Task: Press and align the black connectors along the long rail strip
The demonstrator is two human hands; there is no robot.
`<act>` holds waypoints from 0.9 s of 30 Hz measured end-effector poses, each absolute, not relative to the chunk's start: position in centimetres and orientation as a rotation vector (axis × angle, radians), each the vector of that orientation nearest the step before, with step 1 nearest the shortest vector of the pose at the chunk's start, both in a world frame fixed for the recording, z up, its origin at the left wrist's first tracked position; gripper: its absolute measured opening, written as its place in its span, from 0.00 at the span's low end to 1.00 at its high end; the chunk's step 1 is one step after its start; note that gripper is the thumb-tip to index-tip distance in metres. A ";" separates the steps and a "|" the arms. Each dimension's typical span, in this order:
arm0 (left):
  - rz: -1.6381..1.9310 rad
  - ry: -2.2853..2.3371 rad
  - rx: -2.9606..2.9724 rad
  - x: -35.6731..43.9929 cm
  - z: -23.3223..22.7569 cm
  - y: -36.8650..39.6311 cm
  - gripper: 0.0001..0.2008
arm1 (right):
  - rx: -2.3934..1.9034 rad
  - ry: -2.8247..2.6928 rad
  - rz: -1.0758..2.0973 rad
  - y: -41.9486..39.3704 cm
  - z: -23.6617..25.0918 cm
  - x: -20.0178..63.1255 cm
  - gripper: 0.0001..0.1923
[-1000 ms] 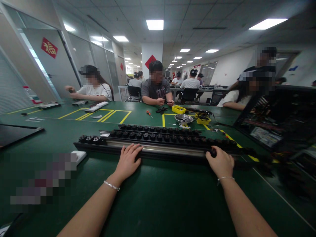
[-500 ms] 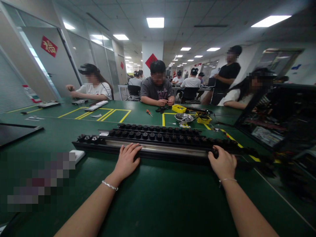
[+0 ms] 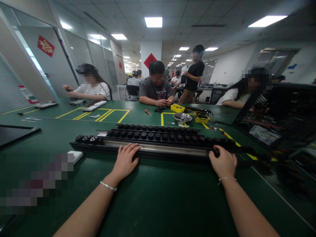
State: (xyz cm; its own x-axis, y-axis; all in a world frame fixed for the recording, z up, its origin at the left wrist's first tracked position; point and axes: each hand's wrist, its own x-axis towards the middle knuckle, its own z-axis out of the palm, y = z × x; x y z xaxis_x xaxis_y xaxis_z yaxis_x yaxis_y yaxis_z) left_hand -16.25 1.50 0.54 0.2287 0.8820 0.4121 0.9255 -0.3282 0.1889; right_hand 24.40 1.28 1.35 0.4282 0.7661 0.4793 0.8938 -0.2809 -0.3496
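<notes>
A long black rail [image 3: 158,149] lies across the bench's near edge. The left hand [image 3: 125,160] is pressed flat on it, fingers spread; the right hand [image 3: 223,162] is curled around a black knob [image 3: 216,151]. Steadying and careful turning seem required.

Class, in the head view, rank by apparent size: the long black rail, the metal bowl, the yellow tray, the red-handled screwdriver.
1. long black rail
2. metal bowl
3. yellow tray, similar, farther away
4. red-handled screwdriver

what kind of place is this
Most likely an assembly workshop or factory floor. People sit around a long green bench marked with yellow tape, with a screwdriver, a yellow parts bin and a metal bowl on it. Both hands rest on a long black rail lined with knobs.
</notes>
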 end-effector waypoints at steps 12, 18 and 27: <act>-0.707 -1.759 -2.384 -16.3 0.4 1.6 0.24 | -2.114 -1.308 -0.309 1.4 0.9 25.7 0.22; -0.709 -1.758 -2.385 -16.2 0.5 1.5 0.24 | -2.115 -1.270 -0.305 1.2 1.0 26.0 0.22; -0.711 -1.757 -2.383 -16.2 0.5 1.5 0.24 | -2.153 -1.223 -0.295 1.2 0.9 26.5 0.23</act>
State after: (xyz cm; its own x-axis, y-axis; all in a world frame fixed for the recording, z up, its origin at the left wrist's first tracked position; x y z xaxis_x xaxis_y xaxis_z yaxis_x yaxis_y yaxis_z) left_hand -16.23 1.55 0.50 0.2267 0.8785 0.4206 0.9237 -0.3308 0.1932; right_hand 26.47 1.23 0.93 0.5425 0.6897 0.4797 0.8325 -0.3650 -0.4167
